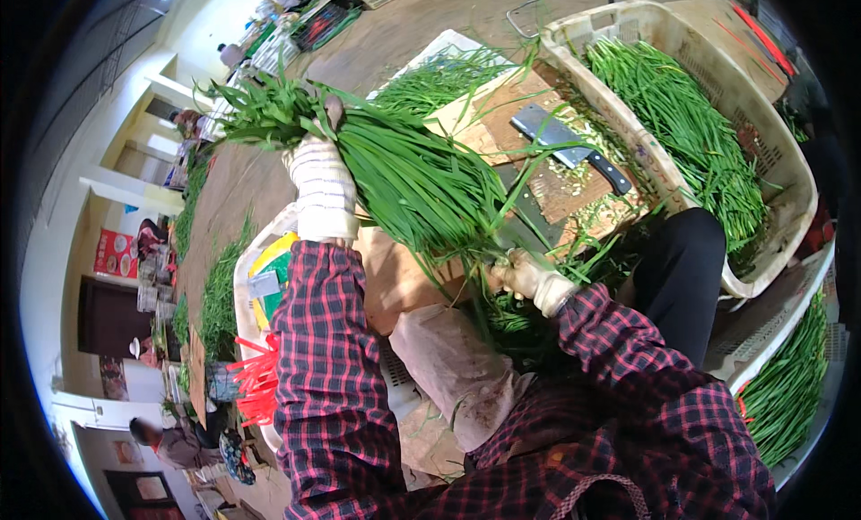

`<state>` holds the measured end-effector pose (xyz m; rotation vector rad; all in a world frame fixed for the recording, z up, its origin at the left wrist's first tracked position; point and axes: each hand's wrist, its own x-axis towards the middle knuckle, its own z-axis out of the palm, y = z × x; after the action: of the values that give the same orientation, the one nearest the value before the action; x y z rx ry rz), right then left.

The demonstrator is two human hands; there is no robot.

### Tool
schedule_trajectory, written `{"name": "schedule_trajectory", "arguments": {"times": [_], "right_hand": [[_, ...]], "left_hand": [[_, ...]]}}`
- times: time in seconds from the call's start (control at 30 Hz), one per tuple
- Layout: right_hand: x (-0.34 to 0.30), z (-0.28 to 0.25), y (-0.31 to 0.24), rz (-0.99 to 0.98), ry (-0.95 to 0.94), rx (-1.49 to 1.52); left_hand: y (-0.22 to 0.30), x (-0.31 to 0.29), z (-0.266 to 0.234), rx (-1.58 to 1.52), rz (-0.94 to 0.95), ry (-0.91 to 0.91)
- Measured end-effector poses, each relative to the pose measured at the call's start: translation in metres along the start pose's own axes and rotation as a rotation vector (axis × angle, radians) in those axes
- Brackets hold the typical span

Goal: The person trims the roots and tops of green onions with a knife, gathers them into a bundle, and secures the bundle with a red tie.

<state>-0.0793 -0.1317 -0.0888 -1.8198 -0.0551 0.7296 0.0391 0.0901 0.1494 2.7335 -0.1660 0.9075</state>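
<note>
A thick bunch of garlic chives (413,174) hangs slantwise in front of me, above a wooden board. My left hand (318,157), in a striped white work glove, is wrapped around its upper left part, and the leafy tips spill out beyond the fist. At the bunch's lower right end my right hand (527,276), also gloved, has its fingers curled on some of the thin strands; its fingertips are partly hidden. A cleaver (563,136) with a black handle lies on the wooden board (560,188) among chopped bits, just right of the bunch.
To the right stands a large white plastic basket (619,130) filled with chives, and another heap of chives (794,385) lies below it. Red ties (257,376) hang by my left sleeve. More chives (444,76) lie behind the board. Farther left, a person (179,444) sits low.
</note>
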Motion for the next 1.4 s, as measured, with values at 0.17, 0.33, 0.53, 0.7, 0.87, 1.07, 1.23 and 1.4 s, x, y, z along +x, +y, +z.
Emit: {"name": "schedule_trajectory", "arguments": {"times": [0.17, 0.33, 0.53, 0.7, 0.87, 1.07, 1.23, 1.4], "right_hand": [[-0.066, -0.004, 0.042, -0.347, 0.283, -0.462], [-0.097, -0.014, 0.081, -0.139, -0.285, -1.386], [-0.139, -0.028, -0.098, -0.753, 0.397, -0.732], [-0.069, -0.027, -0.081, -0.851, 0.553, -0.791], [-0.111, -0.019, -0.005, -0.189, -0.178, -1.011], [-0.119, -0.058, -0.05, -0.783, 0.259, -0.047], [-0.067, -0.011, -0.112, -0.742, -0.52, 1.037], [-0.085, -0.019, -0.113, -0.766, -0.58, 1.154]], "left_hand": [[-0.088, 0.05, -0.03, 0.331, 0.021, 0.066], [-0.003, 0.08, -0.043, -1.008, -0.423, 0.06], [-0.01, 0.088, -0.073, -0.065, 0.043, 0.042], [-0.028, 0.127, -0.119, -0.446, -0.474, -0.08], [-0.048, 0.156, -0.148, -0.106, -0.604, -0.156], [0.07, 0.083, -0.166, -0.361, -0.258, 0.136], [0.071, 0.085, -0.192, 0.267, -0.227, 0.131], [0.056, 0.11, -0.211, -0.236, -0.426, 0.146]]}}
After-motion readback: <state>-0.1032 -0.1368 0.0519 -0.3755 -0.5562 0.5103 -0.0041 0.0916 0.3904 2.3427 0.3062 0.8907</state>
